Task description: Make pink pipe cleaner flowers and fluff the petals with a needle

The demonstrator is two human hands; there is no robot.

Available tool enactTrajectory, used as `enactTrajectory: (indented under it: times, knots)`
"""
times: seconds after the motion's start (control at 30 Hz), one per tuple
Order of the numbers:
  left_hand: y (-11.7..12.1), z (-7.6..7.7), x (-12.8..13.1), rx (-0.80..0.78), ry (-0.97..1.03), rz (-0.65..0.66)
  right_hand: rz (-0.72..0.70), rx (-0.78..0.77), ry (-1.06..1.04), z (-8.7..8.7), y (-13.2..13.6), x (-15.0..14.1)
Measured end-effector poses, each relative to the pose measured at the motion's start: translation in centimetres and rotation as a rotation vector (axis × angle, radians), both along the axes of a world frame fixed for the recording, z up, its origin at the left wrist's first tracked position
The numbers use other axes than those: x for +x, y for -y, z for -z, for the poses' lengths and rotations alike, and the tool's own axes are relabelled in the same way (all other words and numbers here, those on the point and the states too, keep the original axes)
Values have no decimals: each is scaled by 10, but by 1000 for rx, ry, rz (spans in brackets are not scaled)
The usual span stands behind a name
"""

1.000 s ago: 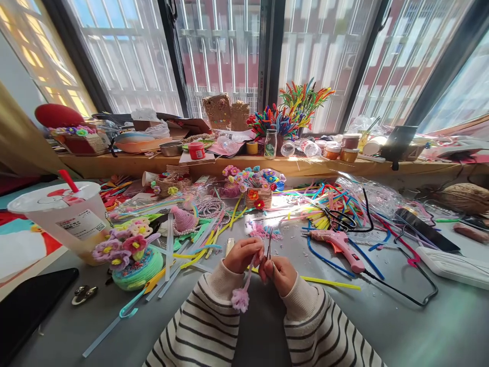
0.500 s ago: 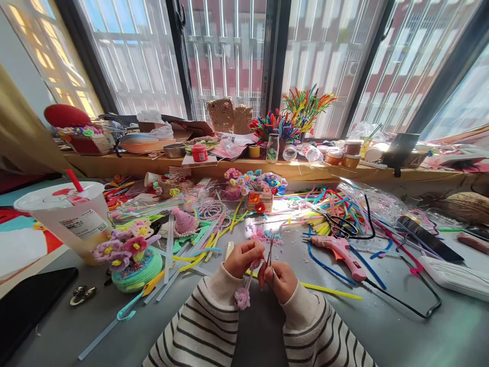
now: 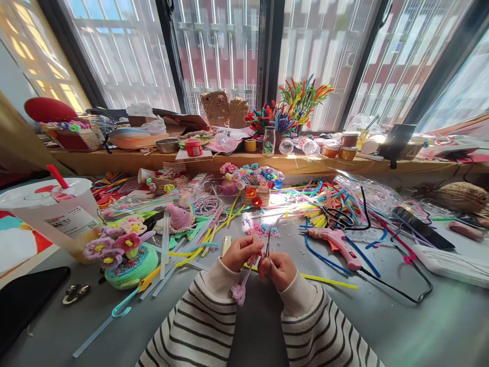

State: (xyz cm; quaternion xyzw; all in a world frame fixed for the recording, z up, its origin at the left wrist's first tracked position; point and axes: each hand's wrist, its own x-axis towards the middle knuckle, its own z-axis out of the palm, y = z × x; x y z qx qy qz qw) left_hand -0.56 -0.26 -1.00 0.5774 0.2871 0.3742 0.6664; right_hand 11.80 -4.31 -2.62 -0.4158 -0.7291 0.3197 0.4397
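Pinched between the fingers of my left hand [image 3: 241, 253] is a pink pipe cleaner [image 3: 239, 294]. Its fluffy, bunched end hangs below the hand by the striped cuff. My right hand [image 3: 281, 270] is closed around a small pair of scissors [image 3: 268, 245], blades pointing up and away from me. Both hands are close together over the grey table, fingertips nearly meeting; whether the blades touch the pipe cleaner I cannot tell. Just beyond the hands lies a small heap of pink and blue fluff clippings [image 3: 262, 228].
A pink glue gun [image 3: 336, 243] with a black cord lies to the right, near loose pipe cleaners. On the left stand a lidded drink cup [image 3: 72, 219] and a green pot of fluffy flowers [image 3: 132, 267]. A cluttered ledge [image 3: 214, 164] runs below the window.
The view shifts slightly. My hands stay close together, with the scissors still in the right one. The pink pipe cleaner's hanging end turns and shifts a little under my left hand.
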Motion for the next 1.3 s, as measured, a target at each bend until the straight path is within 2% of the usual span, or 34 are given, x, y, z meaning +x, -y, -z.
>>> enactTrajectory:
  times: [0.13, 0.53, 0.97, 1.3]
  knots:
    - [1, 0, 0, 3, -3, 51, 36, 1, -18, 1, 0, 0]
    - [0, 0, 0, 12, 17, 22, 97, 35, -27, 4, -1, -1]
    - [4, -5, 2, -93, 65, 18, 83, -13, -63, 2, 0, -2]
    - [3, -1, 0, -87, 125, 130, -24, -34, -121, -3, 4, -1]
